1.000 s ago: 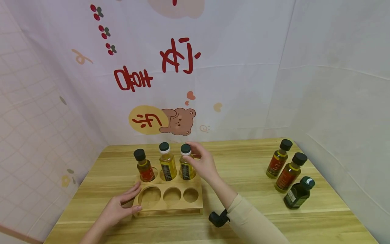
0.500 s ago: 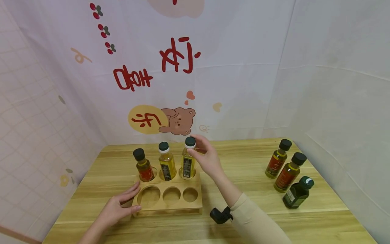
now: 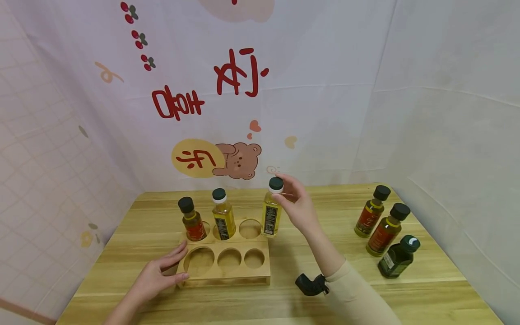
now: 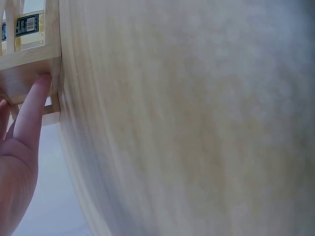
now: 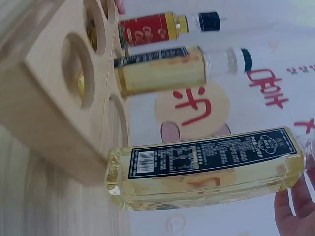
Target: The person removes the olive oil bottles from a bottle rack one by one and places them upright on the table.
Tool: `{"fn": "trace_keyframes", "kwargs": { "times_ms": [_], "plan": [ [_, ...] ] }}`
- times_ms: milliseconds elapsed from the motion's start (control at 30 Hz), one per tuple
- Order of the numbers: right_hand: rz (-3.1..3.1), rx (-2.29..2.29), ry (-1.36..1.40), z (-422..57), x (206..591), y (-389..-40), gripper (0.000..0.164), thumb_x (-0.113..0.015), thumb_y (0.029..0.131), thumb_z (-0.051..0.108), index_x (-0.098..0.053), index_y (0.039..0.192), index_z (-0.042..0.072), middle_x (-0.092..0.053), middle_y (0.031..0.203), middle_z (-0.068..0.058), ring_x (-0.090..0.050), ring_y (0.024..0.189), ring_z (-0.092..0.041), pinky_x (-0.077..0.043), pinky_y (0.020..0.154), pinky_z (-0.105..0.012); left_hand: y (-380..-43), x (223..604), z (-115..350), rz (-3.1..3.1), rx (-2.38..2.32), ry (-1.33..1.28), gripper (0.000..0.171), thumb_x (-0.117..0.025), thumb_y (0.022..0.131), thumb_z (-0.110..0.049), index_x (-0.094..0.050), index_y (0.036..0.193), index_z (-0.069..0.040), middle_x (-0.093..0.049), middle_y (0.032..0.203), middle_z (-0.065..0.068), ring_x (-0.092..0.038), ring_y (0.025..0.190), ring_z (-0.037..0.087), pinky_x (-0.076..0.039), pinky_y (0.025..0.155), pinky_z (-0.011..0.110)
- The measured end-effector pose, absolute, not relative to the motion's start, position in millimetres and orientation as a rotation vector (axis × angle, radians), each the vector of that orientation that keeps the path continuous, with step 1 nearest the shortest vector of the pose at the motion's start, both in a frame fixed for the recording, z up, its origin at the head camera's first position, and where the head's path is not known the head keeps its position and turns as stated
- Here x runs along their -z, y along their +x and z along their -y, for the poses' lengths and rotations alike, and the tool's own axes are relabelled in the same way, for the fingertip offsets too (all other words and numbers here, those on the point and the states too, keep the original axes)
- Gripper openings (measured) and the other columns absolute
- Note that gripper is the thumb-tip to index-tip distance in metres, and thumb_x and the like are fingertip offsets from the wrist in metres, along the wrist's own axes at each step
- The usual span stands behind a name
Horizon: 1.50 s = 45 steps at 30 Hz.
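My right hand [image 3: 298, 207] pinches a bottle of yellow oil [image 3: 271, 214] near its green cap. The bottle hangs nearly upright beside the back right hole of the wooden rack [image 3: 223, 246]. In the right wrist view, this oil bottle [image 5: 206, 167] shows a black label with a barcode. My left hand [image 3: 156, 273] touches the rack's left end with extended fingers; the left wrist view shows a straight finger [image 4: 32, 110] against the wood. In the back row stand a red-labelled oil bottle [image 3: 194, 223] and another yellow oil bottle [image 3: 223, 219]. The front row's three holes hold nothing.
Two red-labelled oil bottles [image 3: 369, 214] [image 3: 383, 232] and a short dark bottle with a green cap [image 3: 397, 258] stand at the table's right. Behind the wooden table [image 3: 325, 216] hangs a white printed cloth [image 3: 317, 113]. A black wrist device [image 3: 310, 285] sits at my right cuff.
My right hand has lifted the yellow oil bottle out of the back right hole and carried it to the right. My left hand stays at the rack's left end.
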State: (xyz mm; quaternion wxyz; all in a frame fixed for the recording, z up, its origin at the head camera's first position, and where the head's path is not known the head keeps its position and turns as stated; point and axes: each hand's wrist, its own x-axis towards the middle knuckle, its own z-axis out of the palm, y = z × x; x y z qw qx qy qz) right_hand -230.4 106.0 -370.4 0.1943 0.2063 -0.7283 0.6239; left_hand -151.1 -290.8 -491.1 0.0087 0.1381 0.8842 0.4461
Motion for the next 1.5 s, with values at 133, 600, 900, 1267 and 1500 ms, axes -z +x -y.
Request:
{"fn": "trace_keyframes", "kwargs": {
  "times_ms": [133,600,900,1267,1500],
  "plan": [
    [2.062,-1.731,0.508,-126,374,-229,0.049,-0.072,0.089,0.0,-0.059,0.135,0.006,-0.068,0.11,-0.016,-0.064,0.097,-0.015,-0.05,0.09,-0.033,-151,490,291,-2.766,-1.39,0.435,0.066,-0.082,0.082,-0.031,-0.058,0.139,-0.008,-0.042,0.152,0.0,-0.031,0.128,-0.011,-0.039,0.094,0.016],
    [2.139,-1.656,0.332,-193,384,-223,0.05,-0.063,0.095,-0.003,-0.051,0.142,0.003,-0.063,0.121,-0.023,-0.059,0.102,-0.005,-0.045,0.09,-0.02,-152,491,291,-2.746,-1.407,0.443,0.066,-0.082,0.082,-0.03,-0.058,0.14,-0.009,-0.042,0.153,0.0,-0.03,0.129,-0.01,-0.039,0.094,0.016],
    [2.207,-1.557,0.261,-228,393,-221,0.049,-0.061,0.098,0.002,-0.049,0.145,0.007,-0.061,0.127,-0.021,-0.056,0.105,0.0,-0.043,0.088,-0.014,-149,489,289,-2.744,-1.416,0.458,0.065,-0.082,0.082,-0.03,-0.059,0.139,-0.009,-0.043,0.152,0.002,-0.034,0.134,0.004,-0.039,0.094,0.016],
    [2.298,-1.528,0.192,-251,401,-223,0.051,-0.054,0.102,0.005,-0.041,0.151,0.01,-0.054,0.138,-0.022,-0.053,0.118,-0.012,-0.042,0.089,-0.012,-149,490,290,-2.756,-1.407,0.454,0.066,-0.082,0.082,-0.031,-0.059,0.139,-0.009,-0.043,0.152,0.001,-0.034,0.13,-0.005,-0.038,0.095,0.015],
    [2.331,-1.484,0.179,-259,404,-225,0.051,-0.053,0.103,0.007,-0.04,0.152,0.014,-0.053,0.14,-0.02,-0.051,0.124,-0.023,-0.041,0.091,-0.013,-150,492,292,-2.773,-1.401,0.474,0.066,-0.082,0.083,-0.03,-0.058,0.139,-0.007,-0.042,0.152,0.002,-0.032,0.128,-0.01,-0.037,0.095,0.014]
  ]
}}
